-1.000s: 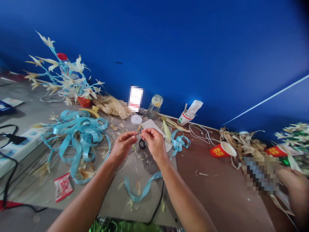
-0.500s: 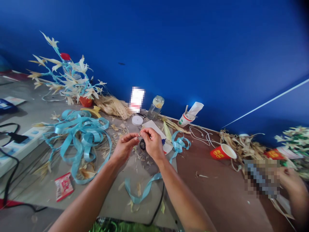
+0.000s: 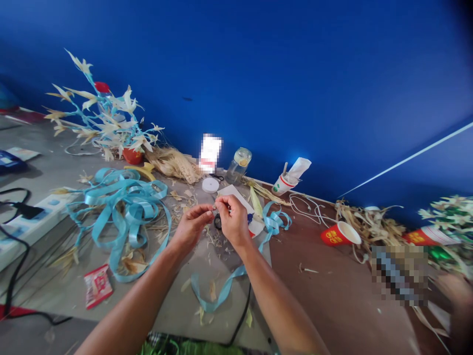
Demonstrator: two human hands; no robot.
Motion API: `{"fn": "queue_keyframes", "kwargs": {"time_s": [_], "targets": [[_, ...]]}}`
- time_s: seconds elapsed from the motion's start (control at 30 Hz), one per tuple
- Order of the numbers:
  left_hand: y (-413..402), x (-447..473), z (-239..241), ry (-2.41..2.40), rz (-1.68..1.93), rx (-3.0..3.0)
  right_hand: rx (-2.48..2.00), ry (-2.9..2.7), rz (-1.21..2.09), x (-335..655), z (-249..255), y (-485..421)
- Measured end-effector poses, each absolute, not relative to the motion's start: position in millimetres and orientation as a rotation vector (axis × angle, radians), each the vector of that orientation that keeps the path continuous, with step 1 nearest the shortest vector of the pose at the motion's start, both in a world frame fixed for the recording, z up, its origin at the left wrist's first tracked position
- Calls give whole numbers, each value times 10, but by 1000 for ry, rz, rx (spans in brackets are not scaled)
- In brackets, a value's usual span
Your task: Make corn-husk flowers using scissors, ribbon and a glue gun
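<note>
A: Where's the small piece (image 3: 215,208)?

B: Between the fingertips of both hands, above the counter (image 3: 178,301). The left hand (image 3: 192,226) pinches it on one side, the right hand (image 3: 235,222) on the other, fingers nearly meeting. It's mostly covered, so I can't tell what it is.

A: Why both hands?

B: Probably because it's so tiny; two pinches should steady it better than one.

A: And the black loop (image 3: 215,221)?

B: Just beside the right hand and partly hidden by it. Whether they touch, I can't tell.

A: What's farther out?

B: The blue ribbon (image 3: 107,197) lies in loose coils to the left, perhaps set aside for elbow room. Beyond the hands sit the white roll (image 3: 210,185) and, near the blue wall (image 3: 258,84), the glass jar (image 3: 238,168), likely there to avoid being knocked.
</note>
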State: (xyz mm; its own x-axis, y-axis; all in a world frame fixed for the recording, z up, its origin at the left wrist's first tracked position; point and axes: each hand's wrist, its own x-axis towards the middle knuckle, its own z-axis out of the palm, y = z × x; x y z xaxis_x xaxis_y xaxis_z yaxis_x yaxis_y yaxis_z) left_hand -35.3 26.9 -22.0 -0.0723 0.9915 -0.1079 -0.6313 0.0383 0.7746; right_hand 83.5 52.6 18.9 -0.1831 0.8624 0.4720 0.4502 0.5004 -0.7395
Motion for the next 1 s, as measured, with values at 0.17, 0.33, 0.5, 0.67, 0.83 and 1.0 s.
{"fn": "queue_keyframes", "kwargs": {"time_s": [0.17,0.33,0.5,0.67,0.83,1.0], "targets": [[265,-352,-230,783,1474,590,-1118,-1820,518,823,188,512],[264,-349,-222,767,1475,589,-1122,-1775,526,795,182,487],[264,-355,-214,761,1476,568,-1140,-1625,584,811,116,452],[261,-363,-233,731,1483,576,-1109,-1526,901,824,-16,404],[249,-347,-214,737,1470,617,-1119,-1413,987,764,-66,368],[246,-331,-185,862,1512,727,-1100,-1302,1021,729,-57,360]]}}
